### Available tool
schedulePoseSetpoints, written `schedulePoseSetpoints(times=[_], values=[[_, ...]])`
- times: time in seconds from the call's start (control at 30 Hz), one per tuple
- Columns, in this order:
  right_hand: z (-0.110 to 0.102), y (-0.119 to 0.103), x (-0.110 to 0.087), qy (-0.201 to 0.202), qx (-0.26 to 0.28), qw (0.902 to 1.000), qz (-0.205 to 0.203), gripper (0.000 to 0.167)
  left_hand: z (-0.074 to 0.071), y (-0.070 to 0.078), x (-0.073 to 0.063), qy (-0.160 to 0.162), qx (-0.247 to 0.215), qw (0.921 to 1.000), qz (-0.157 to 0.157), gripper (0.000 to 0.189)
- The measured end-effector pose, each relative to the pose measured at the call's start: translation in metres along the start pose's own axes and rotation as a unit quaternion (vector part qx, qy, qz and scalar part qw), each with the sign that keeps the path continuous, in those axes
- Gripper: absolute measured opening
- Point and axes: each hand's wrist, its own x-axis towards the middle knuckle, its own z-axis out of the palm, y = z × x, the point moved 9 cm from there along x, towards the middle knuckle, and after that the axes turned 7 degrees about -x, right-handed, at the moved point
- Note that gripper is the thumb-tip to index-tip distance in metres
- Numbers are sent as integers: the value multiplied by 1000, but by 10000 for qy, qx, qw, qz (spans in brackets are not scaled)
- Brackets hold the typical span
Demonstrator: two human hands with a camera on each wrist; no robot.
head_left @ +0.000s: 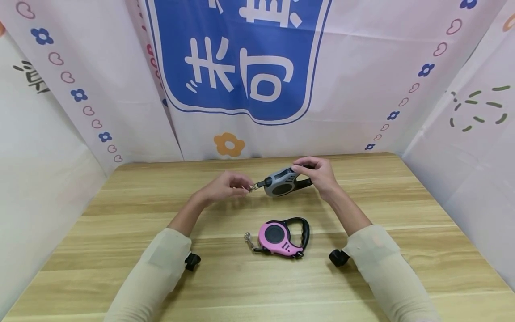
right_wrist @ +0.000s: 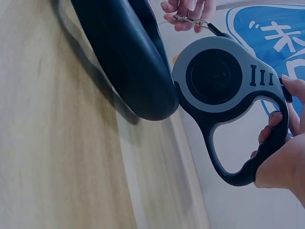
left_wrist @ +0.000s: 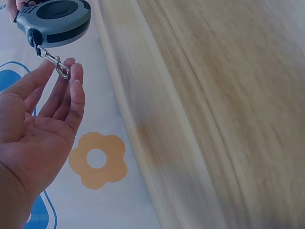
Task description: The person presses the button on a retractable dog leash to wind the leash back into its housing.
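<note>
My right hand [head_left: 318, 174] grips the black handle of a grey retractable dog leash [head_left: 279, 184], with the thumb by the button end in the right wrist view. Its round case has a dark disc [right_wrist: 213, 76] on the side. From the case a short black strap leads to a silver metal clip [left_wrist: 58, 67]. The fingertips of my left hand [head_left: 225, 186] are curled around that clip. Nearer to me, a pink retractable leash [head_left: 281, 239] lies flat on the table, its black handle loop to the right and its own metal clip [head_left: 248, 238] to the left.
The wood-grain table [head_left: 225, 286] ends at the back against a white printed cloth [head_left: 346, 98], which also hangs at both sides. Black wrist mounts [head_left: 339, 258] sit at both sleeves. A large dark rounded object [right_wrist: 128, 62] fills the upper middle of the right wrist view.
</note>
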Motion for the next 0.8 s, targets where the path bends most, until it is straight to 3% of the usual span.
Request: schedulePoseSetpoints(times=[0.23, 0.5, 0.8], values=[[-1, 2, 1, 35, 93, 9999, 75, 19, 1, -4, -4, -151, 57, 9998, -86, 32], [3, 3, 3, 46, 206, 9997, 150, 8, -9, -7, -16, -17, 272, 9996, -96, 34], [10, 11, 7, 42, 206, 9995, 232, 22, -24, -13, -31, 201, 358, 9990, -189, 34]])
